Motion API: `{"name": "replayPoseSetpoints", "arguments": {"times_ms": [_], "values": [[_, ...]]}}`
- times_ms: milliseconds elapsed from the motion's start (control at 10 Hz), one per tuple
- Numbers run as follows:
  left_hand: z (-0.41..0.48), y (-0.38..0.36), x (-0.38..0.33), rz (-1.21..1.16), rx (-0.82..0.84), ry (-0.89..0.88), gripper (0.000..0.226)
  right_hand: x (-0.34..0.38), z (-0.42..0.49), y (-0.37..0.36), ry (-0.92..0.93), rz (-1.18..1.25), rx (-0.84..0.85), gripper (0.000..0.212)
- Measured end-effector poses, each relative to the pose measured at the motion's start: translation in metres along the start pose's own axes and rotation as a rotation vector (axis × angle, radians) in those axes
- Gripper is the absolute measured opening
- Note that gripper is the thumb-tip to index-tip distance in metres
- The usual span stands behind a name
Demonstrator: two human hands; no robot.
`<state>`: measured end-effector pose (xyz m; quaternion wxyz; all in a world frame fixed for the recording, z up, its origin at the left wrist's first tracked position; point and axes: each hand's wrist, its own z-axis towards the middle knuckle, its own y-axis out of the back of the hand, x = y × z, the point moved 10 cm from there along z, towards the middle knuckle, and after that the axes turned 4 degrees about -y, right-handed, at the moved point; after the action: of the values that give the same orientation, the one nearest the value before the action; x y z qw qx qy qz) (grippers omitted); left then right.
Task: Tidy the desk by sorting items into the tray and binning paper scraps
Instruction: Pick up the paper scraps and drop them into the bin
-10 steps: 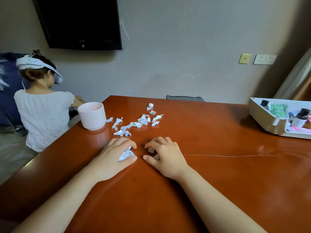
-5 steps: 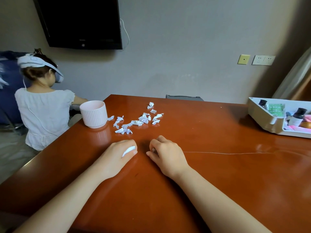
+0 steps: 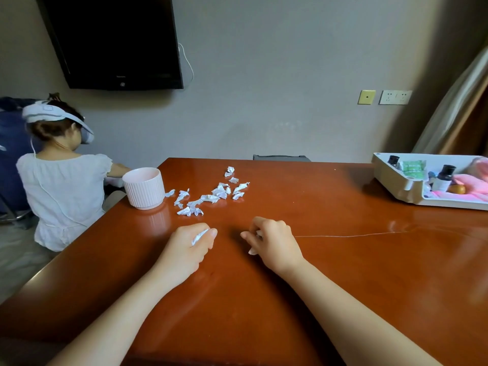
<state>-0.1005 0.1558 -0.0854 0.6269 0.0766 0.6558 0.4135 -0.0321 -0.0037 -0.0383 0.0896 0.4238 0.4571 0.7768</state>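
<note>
1. L hand (image 3: 188, 247) is curled into a loose fist on the tabletop (image 3: 343, 273), its fingers closed on a white paper scrap (image 3: 198, 236) that shows betw. thumb and index.
2. R hand (image 3: 273, 240) is knuckles-up, fingers bent inward over small white bits (image 3: 253, 251) (one peeks out at the thumb side, one near the index).
3. Remaining scraps (image 3: 211, 192) are scattered ahead, just beside the pink ribbed cup (image 3: 144, 187), prob. the bin.
4. Tray (image 3: 401, 180) is far R, holding bottles and pink items.
5. Step judged: carry both handfuls to the cup. Keep fists shut till over the rim; release low so light paper doesn't drift.
6. Hidden: palm contents, cup interior, tray's R end (cut off). A thin pale line (image 3: 343, 235) runs across the top; thread or scratch, can't tell.
</note>
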Motion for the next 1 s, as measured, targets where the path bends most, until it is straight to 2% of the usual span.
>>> {"name": "replayPoseSetpoints", "arguments": {"times_ms": [100,500,800,1000], "values": [[-0.004,-0.010,-0.009,0.007,0.044,0.002,0.035,-0.013,-0.010,0.022,-0.055,0.048,-0.049,0.026],[-0.070,-0.083,-0.189,-0.086,0.319,-0.243,0.039,-0.059,-0.104,0.178,-0.132,-0.050,-0.251,0.024],[-0.137,-0.200,-0.289,-0.320,0.634,-0.381,0.042,-0.135,-0.221,0.252,-0.340,-0.113,-0.354,0.034],[-0.198,-0.310,-0.341,-0.393,0.926,-0.432,0.043,-0.201,-0.312,0.275,-0.524,-0.071,-0.462,0.036]]}}
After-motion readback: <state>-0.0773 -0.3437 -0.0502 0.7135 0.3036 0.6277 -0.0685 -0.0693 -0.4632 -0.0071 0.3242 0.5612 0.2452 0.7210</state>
